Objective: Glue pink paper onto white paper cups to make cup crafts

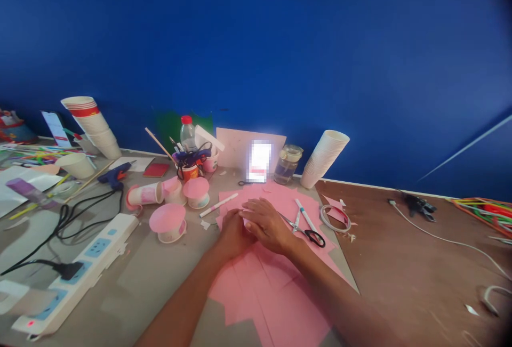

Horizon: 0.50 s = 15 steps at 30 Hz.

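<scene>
Four cups (168, 223) carry pink paper and appear done (one lies on its side); the right-hand stack (325, 160) is plain, presumably not yet worked; further pink paper (276, 288) lies spread on the tabletop (152, 272), largely uncut by appearance; left hand (237, 234) and right hand (267, 225) are together above it; any grip is hidden and cannot be told; scissors (309, 233) lie unheld beside the right wrist.
</scene>
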Each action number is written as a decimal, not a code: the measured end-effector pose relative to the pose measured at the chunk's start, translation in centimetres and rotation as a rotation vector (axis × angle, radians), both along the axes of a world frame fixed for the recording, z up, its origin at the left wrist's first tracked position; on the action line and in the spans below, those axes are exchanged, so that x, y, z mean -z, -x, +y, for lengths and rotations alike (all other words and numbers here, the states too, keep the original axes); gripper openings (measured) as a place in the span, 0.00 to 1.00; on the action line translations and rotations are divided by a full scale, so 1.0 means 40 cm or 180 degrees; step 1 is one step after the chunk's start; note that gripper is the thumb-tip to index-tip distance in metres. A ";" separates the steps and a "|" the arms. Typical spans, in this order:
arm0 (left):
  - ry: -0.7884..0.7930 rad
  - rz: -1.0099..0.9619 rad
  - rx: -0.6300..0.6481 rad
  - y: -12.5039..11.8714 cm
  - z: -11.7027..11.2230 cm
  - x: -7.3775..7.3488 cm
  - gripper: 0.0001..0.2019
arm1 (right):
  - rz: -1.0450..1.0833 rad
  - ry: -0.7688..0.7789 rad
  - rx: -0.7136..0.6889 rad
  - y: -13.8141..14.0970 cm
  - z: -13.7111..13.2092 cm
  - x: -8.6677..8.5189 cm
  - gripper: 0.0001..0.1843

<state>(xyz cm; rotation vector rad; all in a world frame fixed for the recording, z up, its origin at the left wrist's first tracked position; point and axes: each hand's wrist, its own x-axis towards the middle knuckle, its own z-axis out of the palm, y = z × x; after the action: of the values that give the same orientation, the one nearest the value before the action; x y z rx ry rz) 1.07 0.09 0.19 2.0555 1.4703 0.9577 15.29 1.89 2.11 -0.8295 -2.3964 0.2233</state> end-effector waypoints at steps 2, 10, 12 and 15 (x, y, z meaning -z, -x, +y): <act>0.0020 -0.0018 0.0001 0.002 0.002 0.004 0.11 | 0.0074 -0.0047 -0.0074 0.000 0.003 0.003 0.17; -0.0045 0.0015 0.0007 0.007 0.005 0.019 0.08 | 0.0248 -0.0141 -0.0256 0.010 0.012 0.009 0.14; -0.0049 0.0036 -0.0004 0.008 0.004 0.021 0.08 | 0.0239 -0.0159 -0.0234 0.010 0.011 0.008 0.14; -0.0045 0.0046 -0.0021 0.009 0.003 0.026 0.09 | 0.0219 -0.0181 -0.0212 0.010 0.010 0.004 0.14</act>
<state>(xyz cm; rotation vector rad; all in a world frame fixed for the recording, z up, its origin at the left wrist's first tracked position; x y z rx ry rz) 0.70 0.23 -0.85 2.0730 1.4824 0.9604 14.89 2.28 1.94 -0.7058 -2.3569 0.2057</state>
